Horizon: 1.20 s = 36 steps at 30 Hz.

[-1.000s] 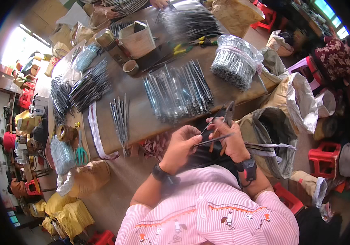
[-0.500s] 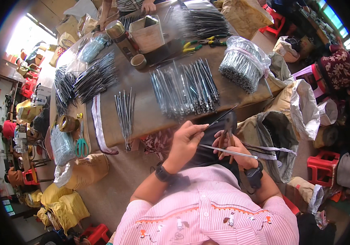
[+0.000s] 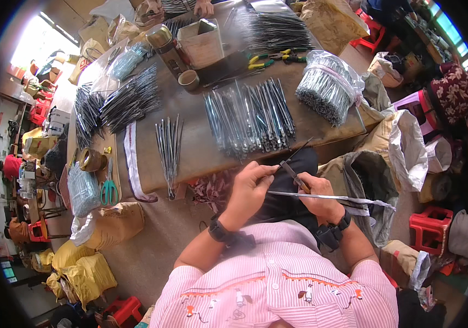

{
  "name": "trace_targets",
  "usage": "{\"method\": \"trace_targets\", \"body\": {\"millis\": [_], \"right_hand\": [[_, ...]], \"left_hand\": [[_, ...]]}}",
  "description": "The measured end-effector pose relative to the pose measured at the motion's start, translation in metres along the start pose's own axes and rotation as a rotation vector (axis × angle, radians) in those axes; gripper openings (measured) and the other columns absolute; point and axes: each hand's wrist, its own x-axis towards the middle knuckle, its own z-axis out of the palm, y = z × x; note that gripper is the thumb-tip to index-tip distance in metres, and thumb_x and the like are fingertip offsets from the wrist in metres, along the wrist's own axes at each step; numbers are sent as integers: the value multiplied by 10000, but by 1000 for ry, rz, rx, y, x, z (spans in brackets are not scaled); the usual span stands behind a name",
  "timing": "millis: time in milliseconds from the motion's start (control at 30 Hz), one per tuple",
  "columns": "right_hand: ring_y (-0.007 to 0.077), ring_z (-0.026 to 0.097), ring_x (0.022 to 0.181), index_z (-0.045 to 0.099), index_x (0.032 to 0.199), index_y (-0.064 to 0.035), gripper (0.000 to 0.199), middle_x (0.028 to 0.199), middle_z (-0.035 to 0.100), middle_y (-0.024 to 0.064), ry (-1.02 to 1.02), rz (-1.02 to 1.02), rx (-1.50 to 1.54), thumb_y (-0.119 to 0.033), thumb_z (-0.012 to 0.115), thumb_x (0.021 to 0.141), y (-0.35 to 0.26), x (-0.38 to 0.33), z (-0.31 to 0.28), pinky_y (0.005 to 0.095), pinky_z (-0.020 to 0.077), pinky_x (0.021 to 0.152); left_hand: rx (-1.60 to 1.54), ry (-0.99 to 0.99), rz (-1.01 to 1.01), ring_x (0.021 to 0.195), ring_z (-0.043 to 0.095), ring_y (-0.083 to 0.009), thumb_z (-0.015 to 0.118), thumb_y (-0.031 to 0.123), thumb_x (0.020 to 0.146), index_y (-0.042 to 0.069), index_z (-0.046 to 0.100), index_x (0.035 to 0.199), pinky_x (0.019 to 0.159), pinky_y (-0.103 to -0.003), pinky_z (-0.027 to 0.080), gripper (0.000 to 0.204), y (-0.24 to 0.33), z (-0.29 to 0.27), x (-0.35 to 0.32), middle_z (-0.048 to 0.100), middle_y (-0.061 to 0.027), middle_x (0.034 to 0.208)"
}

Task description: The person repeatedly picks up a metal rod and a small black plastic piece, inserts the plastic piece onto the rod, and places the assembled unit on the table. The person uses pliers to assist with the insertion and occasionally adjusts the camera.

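My left hand [image 3: 251, 185] pinches the near end of a thin dark metal rod [image 3: 293, 164] that slants up toward the table edge. My right hand [image 3: 317, 198] grips the same rod lower down and also holds a narrow clear plastic sleeve [image 3: 332, 198] that trails out to the right. Both hands are over my lap, just below the brown worktable [image 3: 195, 142]. On the table right above them lies a row of bagged rods [image 3: 250, 117], and a small loose bunch of rods [image 3: 168, 147] lies to the left.
A wrapped bundle of rods [image 3: 327, 90] sits at the table's right end, piles of dark rods [image 3: 119, 101] at the left. A flask [image 3: 164, 44], cup [image 3: 189, 80], cardboard box [image 3: 207, 41] and pliers [image 3: 269, 57] stand behind. Green scissors [image 3: 109, 188] lie left. Sacks [image 3: 376, 191] and red stools [image 3: 430, 229] crowd my right.
My head has shifted, so the table sits higher and closer in view. Both hands stay on the rod and sleeve, and the sleeve now lies flatter, pointing right.
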Motion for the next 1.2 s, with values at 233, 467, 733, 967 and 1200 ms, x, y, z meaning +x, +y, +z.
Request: {"method": "trace_targets", "body": {"millis": [233,467,733,967,1200], "right_hand": [[361,609,653,612,909,-36,187,703,598,181,-1,14,43,-102,565,741,3,7,9,404,473,612],[292,639,710,592,1073,-33,320,775,647,135,-107,18,145,-91,546,762,-6,30,30,352,494,677],[141,600,713,552,1160,-18,390,836,614,64,-170,181,527,-26,484,776,4,36,45,268,481,657],[137,589,699,547,1144,0,376,830,604,71,-84,279,725,-9,464,778,4,28,39,261,475,634],[147,593,685,536,1150,3,372,839,607,83,-122,324,825,-29,453,788,-3,27,31,263,462,609]], "left_hand": [[214,42,42,737,569,-148,656,43,848,1,659,1137,659,-278,471,292,17,-18,-6,552,-50,961],[409,254,57,726,609,-208,688,42,804,-1,689,1049,674,-305,480,248,2,-52,-20,612,-120,820],[678,682,-154,851,669,-360,658,123,822,-66,671,1011,762,-384,510,268,-67,-150,-10,677,-247,928],[824,711,-189,881,609,-433,621,131,832,-29,661,994,759,-471,488,232,-75,-160,-12,637,-246,955],[789,676,-211,865,608,-393,649,241,844,16,656,945,761,-448,491,247,-92,-100,45,602,-183,946]]}}
